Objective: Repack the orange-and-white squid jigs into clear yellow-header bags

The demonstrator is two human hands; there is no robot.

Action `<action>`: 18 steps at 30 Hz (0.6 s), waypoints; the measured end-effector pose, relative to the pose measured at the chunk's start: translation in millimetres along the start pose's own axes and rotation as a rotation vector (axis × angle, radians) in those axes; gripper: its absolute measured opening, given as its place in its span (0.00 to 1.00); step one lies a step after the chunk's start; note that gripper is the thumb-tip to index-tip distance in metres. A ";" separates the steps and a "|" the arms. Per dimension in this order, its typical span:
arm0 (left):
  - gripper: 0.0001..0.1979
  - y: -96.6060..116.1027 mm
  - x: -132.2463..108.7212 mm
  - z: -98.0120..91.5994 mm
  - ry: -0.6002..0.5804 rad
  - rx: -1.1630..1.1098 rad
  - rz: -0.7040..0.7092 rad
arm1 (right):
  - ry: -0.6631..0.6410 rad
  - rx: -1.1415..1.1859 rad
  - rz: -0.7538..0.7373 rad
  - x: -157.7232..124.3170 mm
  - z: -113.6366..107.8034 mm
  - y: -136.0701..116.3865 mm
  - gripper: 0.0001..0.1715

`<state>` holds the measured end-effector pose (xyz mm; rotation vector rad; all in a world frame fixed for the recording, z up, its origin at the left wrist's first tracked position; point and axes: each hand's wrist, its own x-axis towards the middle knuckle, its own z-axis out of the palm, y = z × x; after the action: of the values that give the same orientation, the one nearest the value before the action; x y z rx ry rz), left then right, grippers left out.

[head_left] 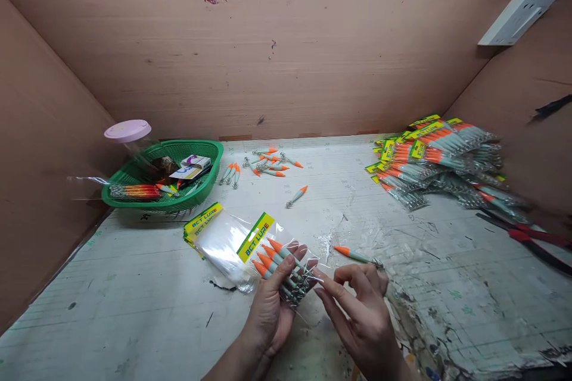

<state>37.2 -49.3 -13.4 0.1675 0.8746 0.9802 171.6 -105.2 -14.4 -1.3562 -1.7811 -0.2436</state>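
Green basket sits far left on the counter, empty bags next to it. Left hand has its fingers pinching a half-filled lure bag low in the middle. Right hand fingers pinch a single lure by its hook end, just beside the bag. Packed pile off right.

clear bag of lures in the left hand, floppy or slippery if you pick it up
Probably floppy: the clear bag is thin film, crumpled where the left hand pinches it. Likely slick, since it shines. The lures inside bunch at one end, so it may hang end-heavy.
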 end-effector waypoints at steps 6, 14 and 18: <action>0.14 5.3 1.0 5.6 0.100 0.029 -0.006 | -0.049 -0.004 0.153 -8.4 -32.2 63.0 0.08; 0.12 2.4 3.2 6.3 0.107 -0.052 0.030 | -0.250 -0.061 0.105 -43.4 -36.5 115.4 0.10; 0.12 1.2 4.9 5.1 0.118 -0.007 0.025 | -0.184 -0.061 0.114 -37.5 -36.8 99.4 0.16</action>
<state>41.3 -43.5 -12.3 0.1157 0.9794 1.0238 277.2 -114.8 -51.6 -1.5614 -1.8511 -0.1148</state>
